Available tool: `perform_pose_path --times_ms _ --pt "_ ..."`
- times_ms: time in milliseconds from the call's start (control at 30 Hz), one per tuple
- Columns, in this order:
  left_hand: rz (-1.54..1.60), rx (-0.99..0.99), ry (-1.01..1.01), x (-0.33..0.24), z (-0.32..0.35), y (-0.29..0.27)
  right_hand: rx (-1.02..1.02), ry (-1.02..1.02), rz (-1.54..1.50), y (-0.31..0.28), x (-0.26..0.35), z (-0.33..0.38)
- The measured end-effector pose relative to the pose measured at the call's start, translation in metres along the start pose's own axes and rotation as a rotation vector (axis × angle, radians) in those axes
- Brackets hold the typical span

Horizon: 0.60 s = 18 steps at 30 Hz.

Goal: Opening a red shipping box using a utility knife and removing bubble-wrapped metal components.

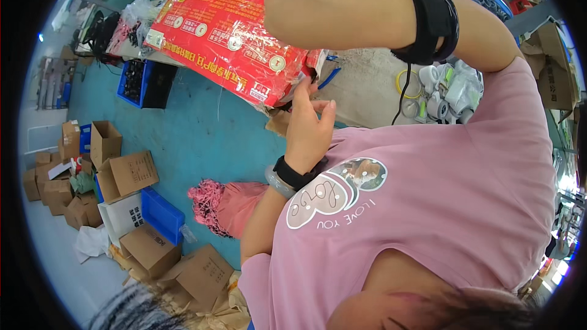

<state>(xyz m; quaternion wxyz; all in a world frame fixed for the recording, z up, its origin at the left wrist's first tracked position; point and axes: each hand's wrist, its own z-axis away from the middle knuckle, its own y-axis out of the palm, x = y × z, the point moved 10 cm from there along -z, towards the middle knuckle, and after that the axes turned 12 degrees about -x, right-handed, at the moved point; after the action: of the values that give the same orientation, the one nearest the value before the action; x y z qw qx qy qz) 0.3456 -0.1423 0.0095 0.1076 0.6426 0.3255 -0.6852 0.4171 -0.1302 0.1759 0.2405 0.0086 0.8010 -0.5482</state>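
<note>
A large red printed carton (220,33) with shiny clear film or tape over it lies tilted at the edge of the work table. At its torn near right corner is my left hand (306,128), with the fingers bent round the edge and the thumb apart. My right hand (299,3) is closed in a fist over the carton's right side; whatever it may hold is hidden. Blue strips (330,77) lie beside the torn corner. Dark contents show faintly at that opening.
White tape rolls and plastic bags (437,95) lie on the table at right, near a black cable (403,88). A blue crate (145,82) of black parts stands at left. Cardboard boxes (131,174) and a blue tray (162,215) crowd the lower left floor, near a pink sack (238,208).
</note>
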Motion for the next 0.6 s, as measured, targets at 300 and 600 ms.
perform_pose_path --times_ms 300,600 --pt "0.481 0.385 -0.526 -0.018 -0.011 0.031 0.011 -0.116 0.088 0.005 0.003 0.015" --pt "0.421 0.527 -0.479 -0.007 -0.006 0.037 0.415 -0.060 0.119 0.061 0.023 0.002"
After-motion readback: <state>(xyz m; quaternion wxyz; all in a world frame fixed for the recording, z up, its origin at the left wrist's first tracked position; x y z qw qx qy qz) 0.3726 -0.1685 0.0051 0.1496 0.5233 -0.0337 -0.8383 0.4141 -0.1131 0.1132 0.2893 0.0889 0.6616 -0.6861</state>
